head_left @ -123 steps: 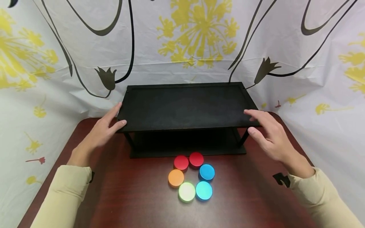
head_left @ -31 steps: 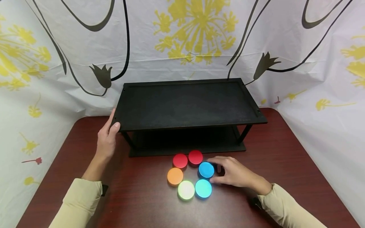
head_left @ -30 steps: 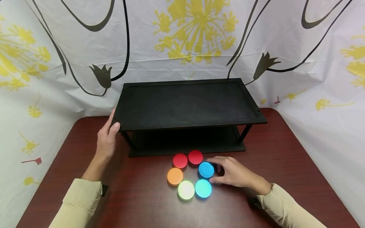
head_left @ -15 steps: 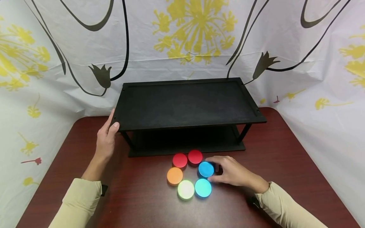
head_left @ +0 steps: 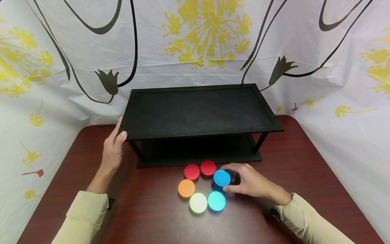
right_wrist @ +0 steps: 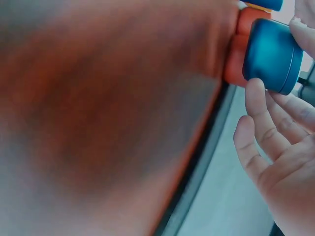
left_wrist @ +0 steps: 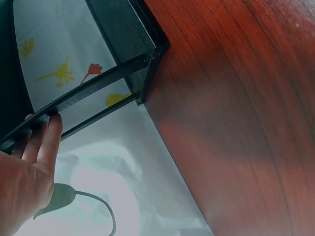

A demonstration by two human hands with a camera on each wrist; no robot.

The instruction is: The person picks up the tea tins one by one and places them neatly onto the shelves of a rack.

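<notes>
My right hand [head_left: 251, 181] pinches a darker blue round container [head_left: 221, 178] between thumb and fingers. In the right wrist view, this blue container [right_wrist: 273, 56] is a short, smooth cylinder with a seam near one end, tilted. A lighter blue container [head_left: 216, 201], a pale green one [head_left: 198, 203], an orange one [head_left: 186, 188] and two red ones [head_left: 192, 172] complete a ring on the table. My left hand [head_left: 112, 152] holds the front left corner of a black two-level shelf [head_left: 198, 112], thumb on top and fingers along its side. The left wrist view shows the fingers [left_wrist: 49, 140] at a black bar.
The shelf's lower board [head_left: 201, 159] lies just behind the red containers, under the raised top board. Dark red-brown wood forms the table [head_left: 146, 210]. A white curtain [head_left: 152, 44] with yellow and grey flower prints surrounds its back and sides.
My right hand has come down from the shelf's right side to the darker blue container, which now stands slightly higher. My left hand has settled on the shelf corner. The other containers have stayed put.
</notes>
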